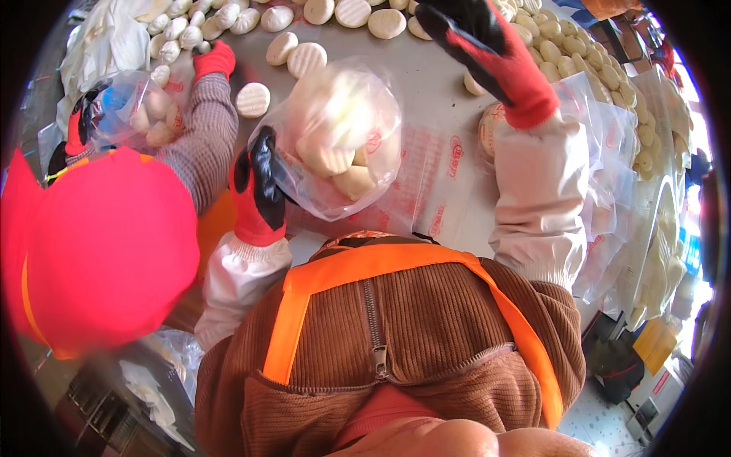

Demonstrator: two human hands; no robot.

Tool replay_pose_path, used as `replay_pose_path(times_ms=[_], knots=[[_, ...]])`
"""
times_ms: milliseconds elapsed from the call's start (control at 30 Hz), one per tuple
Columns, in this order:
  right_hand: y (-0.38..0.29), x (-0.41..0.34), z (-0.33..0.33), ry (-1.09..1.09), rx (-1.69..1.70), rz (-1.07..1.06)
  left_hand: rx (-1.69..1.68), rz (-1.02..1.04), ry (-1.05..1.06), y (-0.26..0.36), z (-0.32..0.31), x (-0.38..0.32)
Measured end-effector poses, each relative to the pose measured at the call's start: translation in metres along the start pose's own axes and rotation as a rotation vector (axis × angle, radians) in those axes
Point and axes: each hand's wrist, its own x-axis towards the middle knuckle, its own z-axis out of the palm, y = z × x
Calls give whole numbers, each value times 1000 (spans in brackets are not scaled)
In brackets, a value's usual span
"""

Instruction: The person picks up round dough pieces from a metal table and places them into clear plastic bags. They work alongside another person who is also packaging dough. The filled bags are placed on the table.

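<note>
My left hand (260,191), in a red glove with black coating, grips the rim of a clear plastic bag (334,210) with red print. Several pale round buns (355,183) lie inside it. A blurred pale bun (331,105) shows at the bag's upper part. My right hand (485,51), gloved alike, is stretched out at the top edge among loose buns, fingers spread. I see nothing held in it, though its fingertips run close to the picture's rim. Single ridged buns (307,60) rest on the metal table (422,74) beyond the bag.
At my left a co-worker in a red cap (108,245) reaches a gloved hand (214,59) towards pleated buns (191,37) and holds another bag (128,111). Flat printed bags (440,171) lie before me. A filled bag (492,128) sits under my right forearm. Buns heap at right (571,48).
</note>
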Motion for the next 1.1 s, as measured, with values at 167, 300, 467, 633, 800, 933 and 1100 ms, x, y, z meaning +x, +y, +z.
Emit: replay_pose_path(times_ms=[167, 300, 467, 633, 800, 933, 1100], knots=[[137, -42, 21, -274, -575, 51, -119, -95, 24, 17, 1, 3], [127, -26, 95, -683, -1065, 407, 129, 39, 32, 29, -6, -1], [185, -47, 86, -188, -767, 434, 109, 27, -8, 39, -6, 1], [95, -55, 22, 286, 693, 340, 70, 69, -97, 28, -12, 3], [-13, -46, 22, -379, 1055, 199, 171, 305, -96, 27, -7, 9], [-68, -27, 84, -369, -9, 158, -39, 212, -49, 32, -5, 7], [-47, -39, 87, 312, -699, -288, -237, -18, -62, 46, -6, 5]])
